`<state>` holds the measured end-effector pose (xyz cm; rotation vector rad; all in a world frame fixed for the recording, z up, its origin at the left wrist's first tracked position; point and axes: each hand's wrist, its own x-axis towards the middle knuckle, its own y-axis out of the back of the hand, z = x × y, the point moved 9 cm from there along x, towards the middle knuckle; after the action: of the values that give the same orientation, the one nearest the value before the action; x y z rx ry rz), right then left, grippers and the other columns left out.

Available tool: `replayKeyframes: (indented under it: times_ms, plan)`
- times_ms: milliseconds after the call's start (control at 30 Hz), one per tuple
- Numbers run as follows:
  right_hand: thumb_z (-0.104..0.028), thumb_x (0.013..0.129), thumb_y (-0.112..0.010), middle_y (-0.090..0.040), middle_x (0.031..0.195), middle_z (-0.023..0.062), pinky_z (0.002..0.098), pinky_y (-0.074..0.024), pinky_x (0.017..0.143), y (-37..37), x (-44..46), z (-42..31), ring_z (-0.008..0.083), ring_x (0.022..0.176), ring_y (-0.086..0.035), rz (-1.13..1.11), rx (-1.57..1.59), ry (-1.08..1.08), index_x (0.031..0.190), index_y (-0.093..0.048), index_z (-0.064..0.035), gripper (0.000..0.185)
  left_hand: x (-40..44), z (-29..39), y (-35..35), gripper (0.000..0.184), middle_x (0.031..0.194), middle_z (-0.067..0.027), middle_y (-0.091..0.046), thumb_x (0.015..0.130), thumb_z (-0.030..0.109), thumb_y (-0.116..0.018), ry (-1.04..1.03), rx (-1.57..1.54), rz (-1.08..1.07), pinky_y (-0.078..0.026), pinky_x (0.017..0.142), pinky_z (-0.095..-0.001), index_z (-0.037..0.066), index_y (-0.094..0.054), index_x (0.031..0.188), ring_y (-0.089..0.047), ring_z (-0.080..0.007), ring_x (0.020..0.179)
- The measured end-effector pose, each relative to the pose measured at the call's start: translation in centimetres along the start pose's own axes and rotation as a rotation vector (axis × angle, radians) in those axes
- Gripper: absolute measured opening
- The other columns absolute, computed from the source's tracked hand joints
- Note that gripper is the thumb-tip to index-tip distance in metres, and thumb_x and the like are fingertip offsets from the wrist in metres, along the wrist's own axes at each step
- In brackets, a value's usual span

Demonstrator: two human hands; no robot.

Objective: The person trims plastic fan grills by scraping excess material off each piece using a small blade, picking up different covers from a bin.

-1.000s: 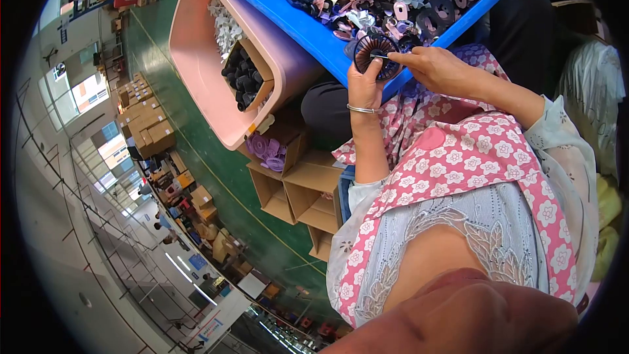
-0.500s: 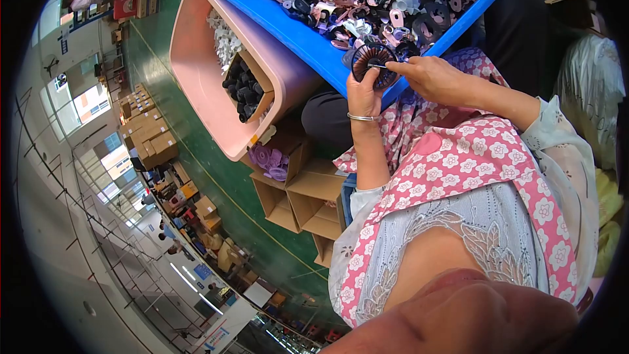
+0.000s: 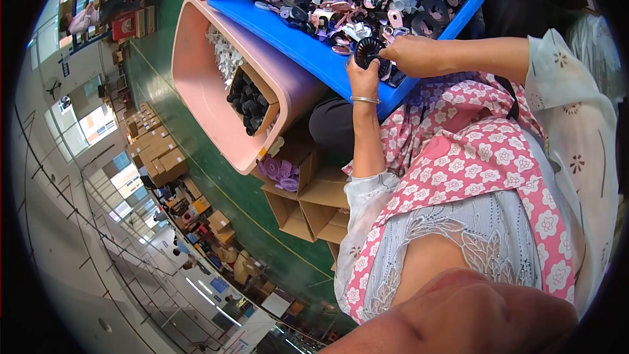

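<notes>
Head view: hands at grille, right forearm's risen.

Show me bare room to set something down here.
The green floor is bare between the pink tub and the stacked cartons. Inside the tub, the side away from the white pieces looks bare. The blue tray is crowded with small parts; the left hand and right hand meet by its edge, at a dark round part.

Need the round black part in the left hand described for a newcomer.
At the top is a big blue tray of loose parts. At its near edge, follow the left hand, above a silver bangle, to the round black part. Unlike the loose parts behind, it is held, its dark ribs radiating.
</notes>
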<state>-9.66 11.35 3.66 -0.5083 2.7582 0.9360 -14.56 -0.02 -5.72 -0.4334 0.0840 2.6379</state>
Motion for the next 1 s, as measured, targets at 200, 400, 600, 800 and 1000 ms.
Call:
replayKeyframes:
  times_ms: [200,400,600,800,1000]
  plan:
    - [0.001,0.069,-0.047,-0.058,0.060,0.0195,0.0386,-0.0484,0.046,-2.2,3.2,0.5,0.0305,0.056,-0.062,-0.336,0.032,-0.133,0.082,-0.057,0.0069,0.017,-0.4,-0.5,1.1,0.029,0.089,-0.0032,-0.062,0.070,-0.010,-0.055,0.002,0.063,0.109,-0.047,0.074,-0.0257,-0.002,-0.059,0.097,-0.058,-0.0116,0.078]
    - [0.000,0.072,-0.051,-0.061,0.080,0.0248,0.0429,-0.0503,0.066,-1.7,-0.3,-0.2,0.0371,0.079,-0.062,-0.277,-0.170,0.086,0.083,-0.058,0.0064,0.014,-0.5,-2.2,-1.3,0.033,0.085,-0.0089,-0.065,0.067,-0.007,-0.050,-0.009,0.324,-0.015,-0.047,0.075,-0.0273,-0.005,-0.061,0.098,-0.060,-0.0157,0.080]
    - [0.002,0.074,-0.045,-0.058,0.069,0.0237,0.0405,-0.0479,0.063,-0.2,1.6,1.0,0.0341,0.067,-0.062,0.185,0.139,0.265,0.109,-0.054,0.0072,0.036,0.5,3.5,1.1,0.029,0.094,-0.0055,-0.057,0.074,-0.006,-0.056,-0.242,-0.009,0.242,-0.047,0.077,-0.0258,-0.002,-0.049,0.102,-0.056,-0.0121,0.084]
    - [-0.013,0.090,-0.042,-0.054,0.070,0.0047,0.0202,-0.0419,0.039,-1.0,-0.8,2.4,0.0075,0.045,-0.050,-0.025,1.066,-0.199,0.133,-0.037,-0.0018,0.045,-0.9,6.8,-0.4,0.022,0.094,-0.0053,-0.060,0.084,-0.001,-0.057,-0.348,0.161,0.190,-0.045,0.077,-0.0254,0.000,-0.052,0.105,-0.056,-0.0117,0.084]
    - [-0.011,0.087,-0.044,-0.056,0.067,0.0058,0.0223,-0.0440,0.039,-1.4,-0.8,2.2,0.0087,0.045,-0.052,-0.024,1.259,-0.225,0.134,-0.034,-0.0017,0.049,0.6,1.4,0.9,0.031,0.098,-0.0101,-0.057,0.082,-0.002,-0.054,-0.093,-0.403,0.246,-0.053,0.073,-0.0303,0.000,-0.046,0.112,-0.059,-0.0168,0.082]
